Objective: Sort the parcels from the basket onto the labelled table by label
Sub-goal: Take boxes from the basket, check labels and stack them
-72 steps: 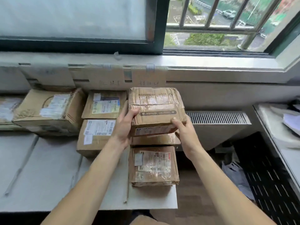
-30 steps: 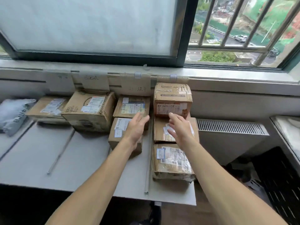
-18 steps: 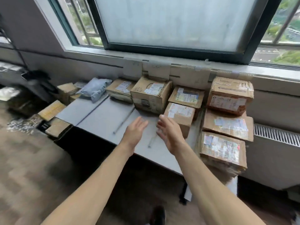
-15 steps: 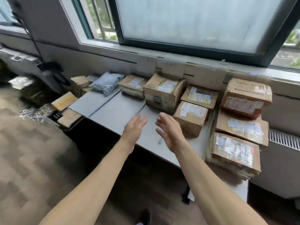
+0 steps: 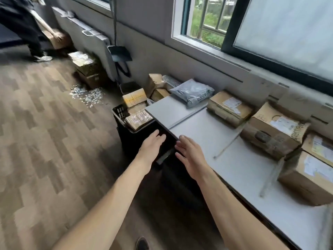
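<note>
Parcels (image 5: 138, 118) stacked in black basket (image 5: 119, 112), just beyond left hand (image 5: 150, 150), at table's end. Left hand: fingers straight, together, holds nothing, in front of basket's near side. Right hand (image 5: 191, 156): fingers extended, loosely spread, empty, over near edge of grey table (image 5: 207, 134). 2 hands near each other, not touching. Beyond and right of right hand: grey mailer bag (image 5: 193, 92), cardboard boxes (image 5: 273, 130) in row under window (image 5: 281, 27). Wood-pattern floor (image 5: 45, 141) left of left hand; pale scraps (image 5: 86, 93) far beyond it.
</note>
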The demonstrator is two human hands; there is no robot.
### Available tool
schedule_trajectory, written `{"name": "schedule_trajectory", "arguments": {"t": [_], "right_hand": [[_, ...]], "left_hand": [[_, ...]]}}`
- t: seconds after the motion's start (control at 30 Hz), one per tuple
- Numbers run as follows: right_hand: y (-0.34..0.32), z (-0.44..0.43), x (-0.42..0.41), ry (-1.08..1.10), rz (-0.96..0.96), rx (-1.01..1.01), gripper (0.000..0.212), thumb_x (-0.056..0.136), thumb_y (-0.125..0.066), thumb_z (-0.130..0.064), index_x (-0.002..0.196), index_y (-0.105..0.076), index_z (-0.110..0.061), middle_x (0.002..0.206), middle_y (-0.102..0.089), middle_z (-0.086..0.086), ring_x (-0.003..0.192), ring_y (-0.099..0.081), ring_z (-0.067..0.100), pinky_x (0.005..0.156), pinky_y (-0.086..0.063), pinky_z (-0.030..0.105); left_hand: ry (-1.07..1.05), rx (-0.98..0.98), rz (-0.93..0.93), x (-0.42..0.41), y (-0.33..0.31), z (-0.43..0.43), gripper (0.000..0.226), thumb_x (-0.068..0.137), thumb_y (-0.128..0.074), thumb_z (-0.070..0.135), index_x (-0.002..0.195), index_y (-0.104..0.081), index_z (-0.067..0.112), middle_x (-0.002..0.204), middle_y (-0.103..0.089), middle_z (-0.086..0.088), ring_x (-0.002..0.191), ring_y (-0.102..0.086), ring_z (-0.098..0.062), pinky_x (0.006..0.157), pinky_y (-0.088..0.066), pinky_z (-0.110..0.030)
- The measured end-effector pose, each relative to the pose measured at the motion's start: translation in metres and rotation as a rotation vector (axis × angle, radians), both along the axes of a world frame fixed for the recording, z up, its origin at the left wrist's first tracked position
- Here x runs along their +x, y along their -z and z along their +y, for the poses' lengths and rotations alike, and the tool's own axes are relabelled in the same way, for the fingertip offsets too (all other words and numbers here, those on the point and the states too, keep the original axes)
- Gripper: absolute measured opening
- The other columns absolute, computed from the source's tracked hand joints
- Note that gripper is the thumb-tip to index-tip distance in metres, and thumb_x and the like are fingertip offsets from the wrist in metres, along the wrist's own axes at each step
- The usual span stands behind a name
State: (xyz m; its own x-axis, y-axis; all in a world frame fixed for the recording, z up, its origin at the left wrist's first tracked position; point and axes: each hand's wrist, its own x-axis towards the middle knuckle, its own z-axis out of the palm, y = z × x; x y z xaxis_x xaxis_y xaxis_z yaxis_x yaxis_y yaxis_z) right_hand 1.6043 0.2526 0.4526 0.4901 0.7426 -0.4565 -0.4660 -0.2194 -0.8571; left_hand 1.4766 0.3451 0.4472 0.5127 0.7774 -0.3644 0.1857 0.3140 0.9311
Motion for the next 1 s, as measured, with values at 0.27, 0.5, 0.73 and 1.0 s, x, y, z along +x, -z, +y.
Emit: {"name": "schedule_trajectory", "arguments": {"t": [0.27, 0.5, 0.73, 1.0], "right_hand": [[0.013, 0.122, -0.041, -0.056, -0.015, -0.051, 0.029, 0.099, -0.067, -0.036, 0.125, -0.063, -0.024, 0.131, -0.066, 0.002, 0.124, -0.062, 0.020, 0.113, -0.047, 0.046], [0.058, 0.212, -0.036, -0.031, 0.110, -0.075, 0.021, 0.100, -0.067, -0.034, 0.118, -0.064, -0.026, 0.131, -0.065, 0.007, 0.121, -0.064, 0.022, 0.111, -0.048, 0.045], [0.116, 0.288, -0.043, -0.057, 0.334, -0.168, 0.034, 0.100, -0.064, -0.035, 0.130, -0.057, -0.020, 0.134, -0.061, 0.009, 0.121, -0.062, 0.021, 0.110, -0.049, 0.044], [0.149, 0.348, -0.023, -0.139, 0.365, -0.292, 0.024, 0.102, -0.063, -0.037, 0.122, -0.055, -0.028, 0.134, -0.057, 0.005, 0.126, -0.057, 0.023, 0.113, -0.046, 0.045]], "left_hand": [[-0.016, -0.070, -0.071, -0.043, 0.015, 0.127, 0.063, 0.105, -0.055, 0.036, 0.161, -0.031, 0.024, 0.161, -0.042, -0.001, 0.145, -0.043, -0.018, 0.124, -0.032, -0.045], [0.090, -0.030, 0.066, -0.031, 0.035, 0.197, 0.069, 0.098, -0.061, 0.043, 0.160, -0.033, 0.031, 0.163, -0.040, 0.002, 0.149, -0.038, -0.014, 0.125, -0.030, -0.044], [-0.024, -0.142, 0.306, -0.023, 0.071, 0.260, 0.062, 0.098, -0.063, 0.037, 0.156, -0.043, 0.023, 0.151, -0.055, -0.001, 0.137, -0.052, -0.015, 0.121, -0.037, -0.041], [-0.132, -0.334, 0.416, -0.011, 0.117, 0.320, 0.058, 0.098, -0.066, 0.037, 0.151, -0.048, 0.023, 0.145, -0.059, -0.001, 0.126, -0.060, -0.016, 0.116, -0.043, -0.043]]}}
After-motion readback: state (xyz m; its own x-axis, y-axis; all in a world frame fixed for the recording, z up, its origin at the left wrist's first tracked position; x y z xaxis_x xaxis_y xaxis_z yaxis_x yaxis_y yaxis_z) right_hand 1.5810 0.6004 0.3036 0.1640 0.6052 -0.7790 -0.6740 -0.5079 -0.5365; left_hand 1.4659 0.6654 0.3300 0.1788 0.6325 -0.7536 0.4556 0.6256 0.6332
